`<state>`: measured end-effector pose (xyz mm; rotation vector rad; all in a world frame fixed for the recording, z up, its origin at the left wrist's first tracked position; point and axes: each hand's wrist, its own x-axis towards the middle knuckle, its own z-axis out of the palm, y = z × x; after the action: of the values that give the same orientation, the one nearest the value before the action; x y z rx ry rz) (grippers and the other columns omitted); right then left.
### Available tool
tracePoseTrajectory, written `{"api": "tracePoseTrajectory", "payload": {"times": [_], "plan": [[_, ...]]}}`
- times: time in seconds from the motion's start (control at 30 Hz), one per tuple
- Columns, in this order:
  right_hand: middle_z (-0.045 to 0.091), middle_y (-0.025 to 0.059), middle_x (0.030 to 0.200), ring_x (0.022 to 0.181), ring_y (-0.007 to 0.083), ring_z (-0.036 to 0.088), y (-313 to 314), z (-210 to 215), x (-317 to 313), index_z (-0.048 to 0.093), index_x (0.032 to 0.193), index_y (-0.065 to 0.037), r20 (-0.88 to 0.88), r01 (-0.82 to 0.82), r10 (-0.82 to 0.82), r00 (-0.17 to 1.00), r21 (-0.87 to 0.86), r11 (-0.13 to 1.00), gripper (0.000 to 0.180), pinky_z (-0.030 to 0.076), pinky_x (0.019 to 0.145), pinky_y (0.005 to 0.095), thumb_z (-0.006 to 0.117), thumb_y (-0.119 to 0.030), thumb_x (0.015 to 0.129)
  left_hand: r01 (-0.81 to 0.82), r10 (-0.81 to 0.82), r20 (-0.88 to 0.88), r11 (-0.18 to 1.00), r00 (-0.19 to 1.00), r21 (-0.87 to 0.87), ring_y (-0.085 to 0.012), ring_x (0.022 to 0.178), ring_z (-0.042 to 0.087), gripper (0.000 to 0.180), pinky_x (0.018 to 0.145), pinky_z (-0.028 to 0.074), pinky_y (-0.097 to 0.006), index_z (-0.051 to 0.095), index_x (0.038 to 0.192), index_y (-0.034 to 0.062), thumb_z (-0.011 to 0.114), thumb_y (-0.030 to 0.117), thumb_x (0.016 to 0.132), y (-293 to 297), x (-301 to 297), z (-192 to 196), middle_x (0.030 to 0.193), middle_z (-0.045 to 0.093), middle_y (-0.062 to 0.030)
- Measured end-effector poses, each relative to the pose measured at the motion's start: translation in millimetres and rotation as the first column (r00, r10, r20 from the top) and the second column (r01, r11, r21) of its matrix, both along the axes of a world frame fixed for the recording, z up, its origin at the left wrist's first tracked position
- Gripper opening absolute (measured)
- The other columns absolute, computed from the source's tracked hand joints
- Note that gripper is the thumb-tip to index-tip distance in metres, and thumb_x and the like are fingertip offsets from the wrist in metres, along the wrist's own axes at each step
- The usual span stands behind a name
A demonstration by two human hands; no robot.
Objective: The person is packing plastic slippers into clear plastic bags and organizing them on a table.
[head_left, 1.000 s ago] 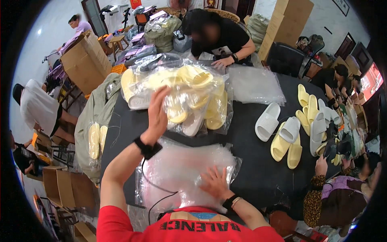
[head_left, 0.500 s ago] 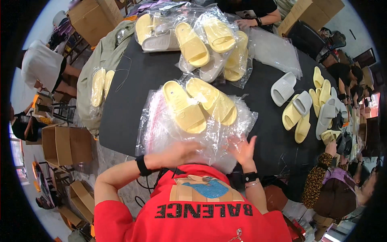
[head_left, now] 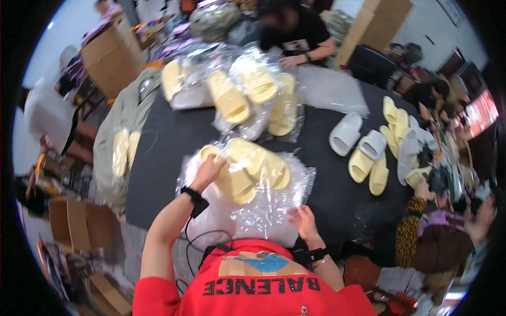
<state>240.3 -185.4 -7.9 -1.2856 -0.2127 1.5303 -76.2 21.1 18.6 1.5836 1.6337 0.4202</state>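
Two pale yellow slide slippers lie side by side in front of me, the left slipper point(head_left: 237, 185) and the right slipper point(head_left: 269, 163), with clear plastic film over at least part of them. Beneath them is a stack of clear plastic bags point(head_left: 211, 218). My left hand point(head_left: 209, 173) grips the left slipper at its far heel end, with the fingers bent over the sole. At the lower right edge of the clear plastic bag point(head_left: 271, 208), my right hand point(head_left: 305, 224) has its fingertips closed on the film; they are a little blurred.
Bagged yellow and grey slippers point(head_left: 229, 97) are heaped at the far side of the black table point(head_left: 158, 174). Beside them lies a flat stack of bags point(head_left: 332, 92). Loose slippers point(head_left: 369, 158) sit on the right, near a co-worker's patterned sleeve point(head_left: 408, 237). Another person point(head_left: 300, 31) sits opposite.
My left hand has moved up and forward from the near side of the bags onto the left slipper's heel. My right hand has gone from spread fingers to the bag's edge. The view has shifted.
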Motion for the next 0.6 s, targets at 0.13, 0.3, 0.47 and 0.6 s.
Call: {"api": "tracePoseTrajectory", "payload": {"times": [0.13,0.3,0.47,0.6], "plan": [[0.057,0.0059,0.093,0.089,0.0209,0.060,2.7,6.6,1.2,0.048,0.102,-0.012,0.044,0.052,-0.048,0.998,-0.089,0.995,0.016,0.051,0.071,0.0372,0.052,-0.023,0.092,0.092,0.117,0.602,0.948,0.790,-0.305,-0.0097,0.059,0.050,0.014,0.051,0.039,-0.024,0.053,0.087,0.0047,0.059,0.017,0.085,-14.1,-0.8,10.2,0.070,0.054,-0.0038],[0.058,0.0031,0.086,0.082,0.0155,0.060,0.4,7.3,17.9,0.050,0.096,-0.010,0.082,-0.128,0.123,0.989,0.059,0.990,0.017,0.049,0.068,0.0292,0.052,-0.026,0.092,0.221,0.197,0.864,0.918,0.463,-0.328,-0.0150,0.062,0.054,0.011,0.056,0.043,-0.027,0.051,0.085,0.0064,0.056,0.016,0.086,-49.6,13.6,73.3,0.071,0.054,-0.0045],[0.058,-0.0001,0.080,0.070,0.0090,0.056,9.7,9.3,33.8,0.051,0.091,-0.011,0.135,-0.051,0.041,0.990,0.076,0.996,0.012,0.047,0.065,0.0243,0.052,-0.023,0.092,0.466,0.281,0.927,0.804,0.248,-0.368,-0.0295,0.099,0.059,0.036,0.085,0.047,-0.040,0.055,0.117,0.0055,0.049,0.010,0.081,-92.0,6.0,98.9,0.108,0.061,-0.0184],[0.057,-0.0001,0.080,0.071,0.0086,0.055,5.7,5.0,31.3,0.052,0.094,-0.010,0.281,-0.064,0.068,0.957,-0.022,0.998,0.016,0.047,0.064,0.0239,0.054,-0.026,0.091,0.742,-0.733,-0.196,0.558,0.651,0.372,-0.0345,0.116,0.046,0.046,0.094,0.039,-0.045,0.053,0.121,0.0069,0.049,0.000,0.076,-90.3,0.5,33.6,0.120,0.052,-0.0219]]}}
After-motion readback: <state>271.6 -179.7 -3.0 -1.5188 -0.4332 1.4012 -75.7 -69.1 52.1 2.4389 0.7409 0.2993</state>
